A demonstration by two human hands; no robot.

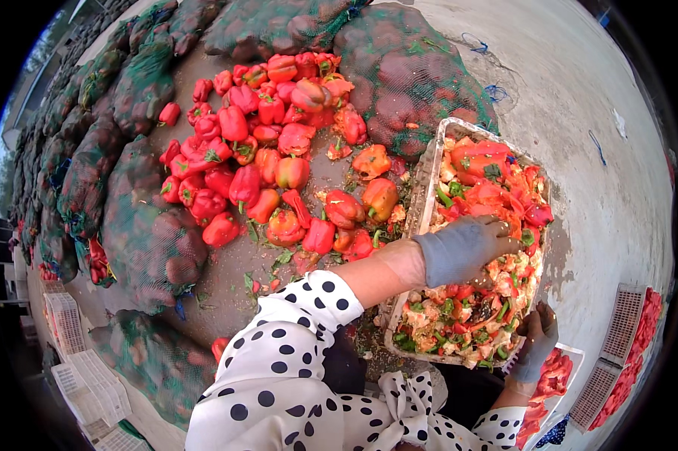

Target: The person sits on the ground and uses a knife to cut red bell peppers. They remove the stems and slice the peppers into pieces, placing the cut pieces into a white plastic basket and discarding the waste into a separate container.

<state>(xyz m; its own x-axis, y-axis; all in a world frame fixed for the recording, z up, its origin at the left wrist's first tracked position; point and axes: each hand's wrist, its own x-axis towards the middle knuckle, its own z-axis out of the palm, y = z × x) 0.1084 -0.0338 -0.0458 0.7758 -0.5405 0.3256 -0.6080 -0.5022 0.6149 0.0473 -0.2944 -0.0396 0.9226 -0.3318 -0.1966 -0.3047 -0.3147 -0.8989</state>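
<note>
My left hand [469, 248], in a grey-coated work glove, lies palm down over a plastic crate [427, 197] heaped with bell pepper cores, seeds, stems and torn red flesh. Its palm is hidden, so whether it grips any scraps cannot be told. Beside the crate's lower right corner is my right hand [536, 341], also gloved, its fingers bent near the rim; a hold on the crate cannot be made out. Large red pepper pieces [480, 160] lie on top at the crate's far end. Left of the crate, a pile of whole red bell peppers [234, 124] is spread on the floor.
Green mesh sacks full of peppers [412, 79] surround the pile behind and on the left [147, 231]. White crates [90, 383] stand at lower left. Crates of red peppers [618, 332] stand at right, and a white tray of red pepper pieces [570, 361] is near my right hand.
</note>
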